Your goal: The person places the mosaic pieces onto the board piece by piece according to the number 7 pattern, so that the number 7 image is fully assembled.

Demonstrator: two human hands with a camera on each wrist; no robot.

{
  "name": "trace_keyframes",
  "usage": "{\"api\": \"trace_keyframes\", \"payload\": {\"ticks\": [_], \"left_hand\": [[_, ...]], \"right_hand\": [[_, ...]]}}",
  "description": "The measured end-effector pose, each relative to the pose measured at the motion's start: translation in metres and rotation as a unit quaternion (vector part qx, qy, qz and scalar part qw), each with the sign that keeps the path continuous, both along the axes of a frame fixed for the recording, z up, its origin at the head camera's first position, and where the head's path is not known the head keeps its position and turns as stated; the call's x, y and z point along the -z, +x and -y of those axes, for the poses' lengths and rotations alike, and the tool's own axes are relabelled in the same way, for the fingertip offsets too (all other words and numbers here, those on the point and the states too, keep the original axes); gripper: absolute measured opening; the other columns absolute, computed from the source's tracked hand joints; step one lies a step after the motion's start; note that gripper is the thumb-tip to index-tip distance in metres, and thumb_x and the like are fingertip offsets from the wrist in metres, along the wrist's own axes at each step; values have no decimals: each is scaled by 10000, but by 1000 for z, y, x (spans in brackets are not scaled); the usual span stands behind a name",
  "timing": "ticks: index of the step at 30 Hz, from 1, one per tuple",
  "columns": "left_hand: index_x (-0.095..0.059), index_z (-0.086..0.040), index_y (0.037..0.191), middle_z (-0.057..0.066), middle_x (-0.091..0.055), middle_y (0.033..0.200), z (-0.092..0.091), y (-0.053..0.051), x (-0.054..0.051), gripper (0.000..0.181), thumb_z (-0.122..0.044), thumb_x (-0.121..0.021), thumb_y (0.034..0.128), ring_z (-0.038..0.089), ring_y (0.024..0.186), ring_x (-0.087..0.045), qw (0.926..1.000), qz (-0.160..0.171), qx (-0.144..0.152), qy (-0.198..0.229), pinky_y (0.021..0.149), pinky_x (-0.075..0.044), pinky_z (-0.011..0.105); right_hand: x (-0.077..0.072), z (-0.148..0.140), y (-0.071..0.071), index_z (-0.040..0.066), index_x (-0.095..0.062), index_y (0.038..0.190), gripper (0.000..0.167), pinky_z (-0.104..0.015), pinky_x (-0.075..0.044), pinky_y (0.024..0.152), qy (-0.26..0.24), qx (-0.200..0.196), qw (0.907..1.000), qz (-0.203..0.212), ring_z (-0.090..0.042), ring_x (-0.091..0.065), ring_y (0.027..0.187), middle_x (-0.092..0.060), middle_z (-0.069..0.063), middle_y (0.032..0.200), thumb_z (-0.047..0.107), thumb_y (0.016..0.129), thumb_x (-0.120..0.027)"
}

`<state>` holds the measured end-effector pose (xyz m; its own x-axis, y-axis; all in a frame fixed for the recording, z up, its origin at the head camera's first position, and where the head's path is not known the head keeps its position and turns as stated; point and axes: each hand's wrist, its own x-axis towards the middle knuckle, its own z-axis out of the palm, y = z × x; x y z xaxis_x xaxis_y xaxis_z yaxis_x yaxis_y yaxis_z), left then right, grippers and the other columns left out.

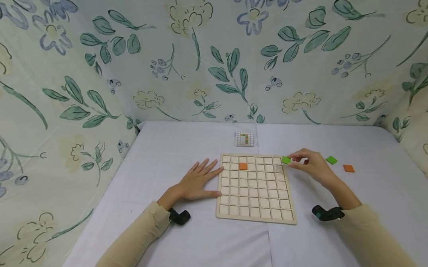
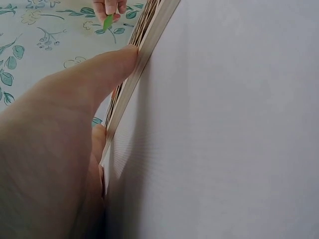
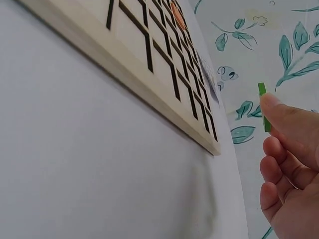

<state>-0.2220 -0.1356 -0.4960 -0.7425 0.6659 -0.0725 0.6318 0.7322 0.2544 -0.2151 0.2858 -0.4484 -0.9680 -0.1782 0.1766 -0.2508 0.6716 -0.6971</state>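
A square wooden grid board lies flat on the table, with one orange tile in a cell near its upper left. My left hand rests beside the board with fingers spread, its thumb and fingertips touching the left edge. Between thumb and fingers, my right hand pinches a green tile near the board's upper right corner. In the right wrist view that green tile is held up off the table, seen edge-on.
Another green tile and an orange tile lie on the white cloth to the right. Behind the board is a small printed card showing a grid with coloured squares. Floral fabric hangs at the back and sides.
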Motion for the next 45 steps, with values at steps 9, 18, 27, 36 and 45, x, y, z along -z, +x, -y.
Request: {"api": "trace_keyframes", "payload": {"ticks": [9, 18, 27, 36, 45], "left_hand": [[-103, -362, 1606, -31, 9, 1674, -1, -1, 0, 919, -839, -366, 865, 261, 1522, 65, 10000, 13, -7, 2, 1193, 50, 503], [-100, -358, 1606, -31, 13, 1673, -1, 0, -2, 914, -829, -372, 871, 258, 1521, 71, 10000, 31, -9, -32, 1193, 48, 508], [-92, -366, 1604, -33, 17, 1672, -1, 0, -3, 921, -846, -351, 862, 254, 1519, 76, 9999, 67, -32, -71, 1192, 52, 499], [-106, -349, 1608, -22, 12, 1673, -2, 1, -2, 923, -839, -358, 867, 252, 1518, 87, 9999, 124, -20, -23, 1189, 58, 509], [-122, -344, 1609, -18, -8, 1674, -1, 0, -2, 922, -837, -361, 868, 263, 1521, 65, 10000, 12, 3, -15, 1191, 39, 521]], "right_hand": [[2, 27, -11, -14, -737, 1105, 279, -240, -413, 694, -229, -268, 9992, 166, -228, -507, 885, -647, -127, 975, 129, 871, -789], [6, 57, -20, -29, -730, 1103, 271, -264, -428, 703, -529, -674, 9953, 443, -206, -522, 863, -644, -120, 961, 102, 871, -780], [11, 77, -26, -52, -725, 1101, 270, -240, -450, 674, -615, -963, 9917, 594, -223, -530, 830, -646, -124, 951, 57, 860, -781], [18, 83, -29, -53, -729, 1074, 264, -257, -500, 711, -709, -1078, 9887, 761, -212, -573, 834, -638, -136, 949, 73, 852, -795], [23, 86, -33, -48, -737, 1063, 256, -256, -484, 695, -486, -1041, 9910, 688, -195, -549, 807, -624, -120, 915, 65, 842, -801]]}}
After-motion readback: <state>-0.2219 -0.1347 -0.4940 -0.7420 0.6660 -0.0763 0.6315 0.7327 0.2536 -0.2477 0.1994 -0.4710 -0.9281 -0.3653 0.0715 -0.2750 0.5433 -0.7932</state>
